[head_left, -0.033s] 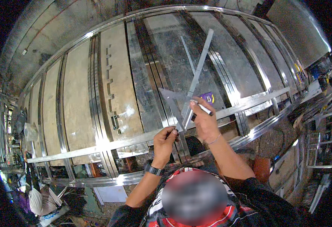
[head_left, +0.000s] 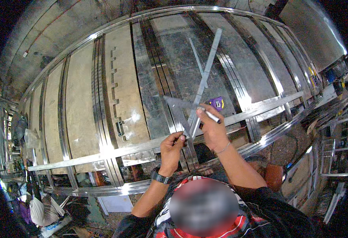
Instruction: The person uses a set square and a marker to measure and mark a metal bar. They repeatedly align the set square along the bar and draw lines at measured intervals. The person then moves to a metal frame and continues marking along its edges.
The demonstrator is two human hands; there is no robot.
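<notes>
My left hand (head_left: 171, 147) is closed in a pinch at the near tip of a triangular set square (head_left: 178, 115), beside the near end of a long flat metal strip (head_left: 208, 69). Exactly what its fingertips grip is hidden. The strip slants away to the far right, with thin cross lines on it. Closed around a white marker with a dark end (head_left: 213, 116), my right hand (head_left: 213, 129) rests over the strip and against the square's right corner. A purple and yellow tape measure (head_left: 216, 104) lies just beyond it.
Shiny metal channels form a large frame (head_left: 112, 166) over board panels (head_left: 120, 99). A flat bar (head_left: 83, 157) crosses its near side. A thinner strip (head_left: 197, 61) and several small bracket pieces (head_left: 115, 85) lie beyond my hands. White bags (head_left: 38, 211) hang at lower left.
The long strip and the set square have shifted slightly left. My right hand has moved a little left with the marker; my left hand stays almost in place.
</notes>
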